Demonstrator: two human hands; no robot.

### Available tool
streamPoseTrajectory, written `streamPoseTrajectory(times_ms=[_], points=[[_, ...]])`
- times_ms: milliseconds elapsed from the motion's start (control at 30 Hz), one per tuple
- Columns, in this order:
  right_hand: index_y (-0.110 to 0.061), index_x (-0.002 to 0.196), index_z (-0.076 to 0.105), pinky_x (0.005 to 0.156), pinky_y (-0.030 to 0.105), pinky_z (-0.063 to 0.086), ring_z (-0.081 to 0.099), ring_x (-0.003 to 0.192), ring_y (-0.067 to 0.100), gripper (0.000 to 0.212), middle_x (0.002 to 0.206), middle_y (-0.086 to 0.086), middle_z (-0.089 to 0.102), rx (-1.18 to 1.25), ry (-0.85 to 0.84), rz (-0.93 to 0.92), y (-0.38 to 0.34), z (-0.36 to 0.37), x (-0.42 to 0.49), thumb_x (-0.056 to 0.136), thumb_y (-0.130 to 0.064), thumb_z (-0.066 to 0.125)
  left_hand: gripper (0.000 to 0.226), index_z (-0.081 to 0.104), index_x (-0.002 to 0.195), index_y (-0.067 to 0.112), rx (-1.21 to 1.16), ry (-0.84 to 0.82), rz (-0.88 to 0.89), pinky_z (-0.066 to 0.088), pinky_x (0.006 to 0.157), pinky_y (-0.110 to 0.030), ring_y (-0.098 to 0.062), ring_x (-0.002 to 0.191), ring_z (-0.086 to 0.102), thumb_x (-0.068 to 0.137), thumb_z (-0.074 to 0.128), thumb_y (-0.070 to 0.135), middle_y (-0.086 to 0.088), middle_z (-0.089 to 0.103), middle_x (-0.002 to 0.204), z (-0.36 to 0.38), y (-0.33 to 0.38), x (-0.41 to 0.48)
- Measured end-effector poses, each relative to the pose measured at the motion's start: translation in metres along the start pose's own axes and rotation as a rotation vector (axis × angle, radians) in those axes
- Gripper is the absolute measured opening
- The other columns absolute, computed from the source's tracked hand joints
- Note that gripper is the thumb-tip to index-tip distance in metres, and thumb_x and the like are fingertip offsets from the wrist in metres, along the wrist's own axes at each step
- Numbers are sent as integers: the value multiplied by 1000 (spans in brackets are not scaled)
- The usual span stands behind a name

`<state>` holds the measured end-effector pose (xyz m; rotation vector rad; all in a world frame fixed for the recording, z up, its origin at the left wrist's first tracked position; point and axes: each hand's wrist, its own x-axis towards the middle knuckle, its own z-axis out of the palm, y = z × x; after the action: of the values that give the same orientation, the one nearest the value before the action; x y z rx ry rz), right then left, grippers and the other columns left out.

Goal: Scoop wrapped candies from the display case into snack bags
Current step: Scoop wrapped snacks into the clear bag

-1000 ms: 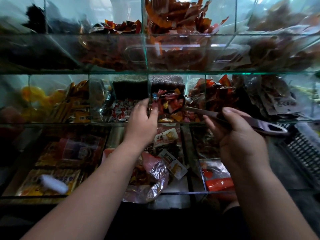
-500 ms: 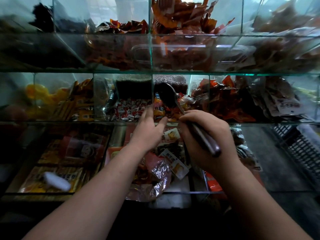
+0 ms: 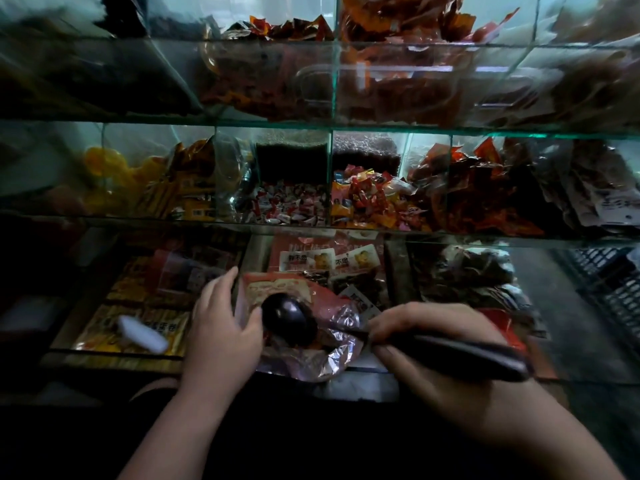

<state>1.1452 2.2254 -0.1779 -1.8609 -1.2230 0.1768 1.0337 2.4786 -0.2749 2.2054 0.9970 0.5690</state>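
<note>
— Nearest us, our right hand (image 3: 440, 344) has its grip clamped round the handle of the dark spoon (image 3: 289, 323); the bowl hangs over the foil mouth of the snack bag (image 3: 311, 358), which lies in the bottom tier of the display case (image 3: 485, 135).

— Our left hand (image 3: 221, 327) pinches the bag's left edge, thumb in front, fingers behind; we cannot tell whether the bowl carries anything.

— What worries us from here?

— We judge the mouth weak; it is crumpled and held on one side only; if that grip slackens, the foil folds shut and whatever we tip lands among the packets underneath; tilting the spoon short of the opening does the same.

— Farther back, the wrapped candies (image 3: 363, 199) sit in a middle-shelf compartment, well apart from the bag; the red-and-white sweets (image 3: 287, 206) lie in the compartment just beside them.

— Against half a second ago: the spoon was up in that candy compartment and our left hand rested at the glass edge; now both are down at the bag.
</note>
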Motion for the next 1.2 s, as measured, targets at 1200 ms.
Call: streamPoseTrajectory(times_ms=[1200], points=[[-11, 85, 77, 77, 38, 58, 73, 85, 25, 11, 88, 5, 77, -133, 126, 287, 125, 136, 40, 80, -6, 69, 50, 45, 146, 38, -161, -126, 2, 40, 85, -4, 14, 103, 55, 103, 46, 12, 38, 57, 105, 50, -12, -3]])
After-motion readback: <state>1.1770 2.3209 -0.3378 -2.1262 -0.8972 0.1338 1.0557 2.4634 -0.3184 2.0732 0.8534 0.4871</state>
